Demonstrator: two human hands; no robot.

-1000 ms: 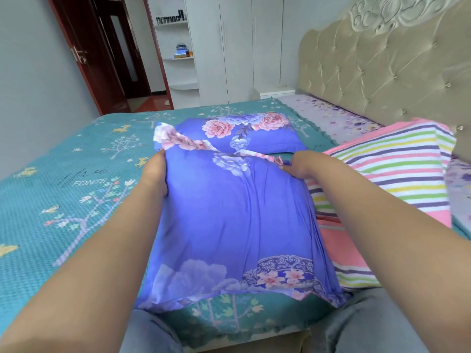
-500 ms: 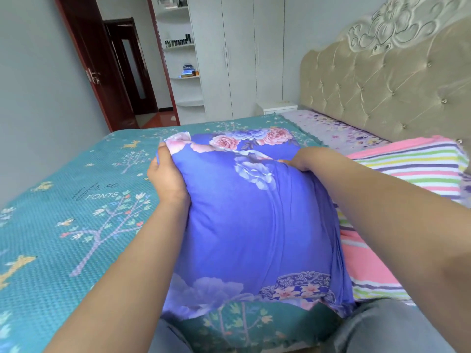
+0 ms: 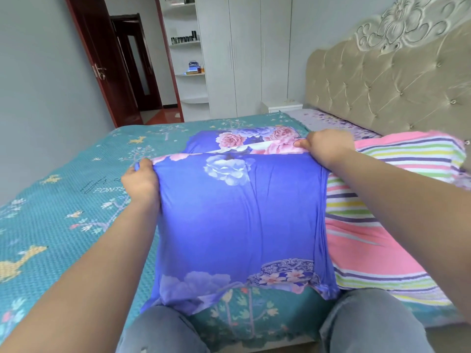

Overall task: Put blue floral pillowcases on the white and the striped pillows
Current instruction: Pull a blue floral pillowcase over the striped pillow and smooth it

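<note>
Left hand [image 3: 141, 180]: clenched on the far left corner of the pillowcase [image 3: 239, 220], fingers curled round bunched cloth, thumb side facing the camera.
Right hand [image 3: 327, 146]: grasping the far right corner of the same pillowcase, fingers folded over the edge, thumb pointing left along the pink flower print.
Pillowcase: blue with pale and pink flowers, stretched taut between both hands, filled and bulging; near end draped over the bed [image 3: 63, 212] edge, touching the knees [image 3: 367, 319]. Pillow inside fully covered, colour impossible to tell.
Far edge: a strip of white and pink print showing just beyond the blue panel, between the two hands.
Second pillowcase [image 3: 244, 137]: same blue floral print, lying flat on the bed just behind the held one, partly hidden by it.
Striped pillow [image 3: 377, 240]: uncovered, pink, green, yellow and purple stripes, lying on the bed to the right, touching the held pillowcase, under the right forearm.
Bed: teal quilted cover with trees, deer and lettering.
Headboard [image 3: 382, 80]: beige, tufted, at right, with carved trim above.
Wardrobe [image 3: 244, 54]: white, beyond the bed, open shelves with small items at its left.
Door [image 3: 102, 62]: dark red, at back left, standing open.
Nightstand [image 3: 281, 107]: white, beside the headboard.
</note>
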